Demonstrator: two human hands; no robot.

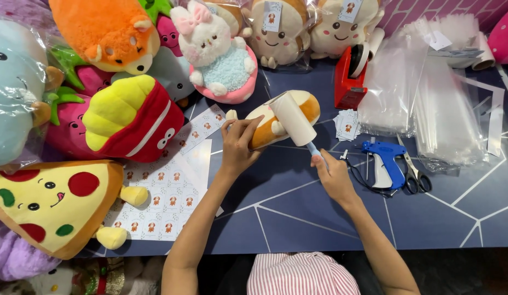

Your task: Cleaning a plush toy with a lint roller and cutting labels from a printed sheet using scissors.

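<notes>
While many plush toys crowd the left side of the blue table (298,213), the pizza plush (51,205) lies nearest the edge, beside a sticker sheet (166,196). In the middle, the left hand (238,145) is closed around a small tan plush (276,123). The right hand (333,176) grips the handle of a lint roller (293,117), which touches the plush. A blue tag gun (384,158) and scissors (415,175) lie just right.

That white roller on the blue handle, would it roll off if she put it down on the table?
Probably, if laid on its side: the lint roller has a round, drum-shaped head, though the thin handle in the right hand may make it curve and stop. It looks light, steered by fingertips. Its sheet likely clings to the soft brown-and-white plush toy that the left hand steadies.
</notes>
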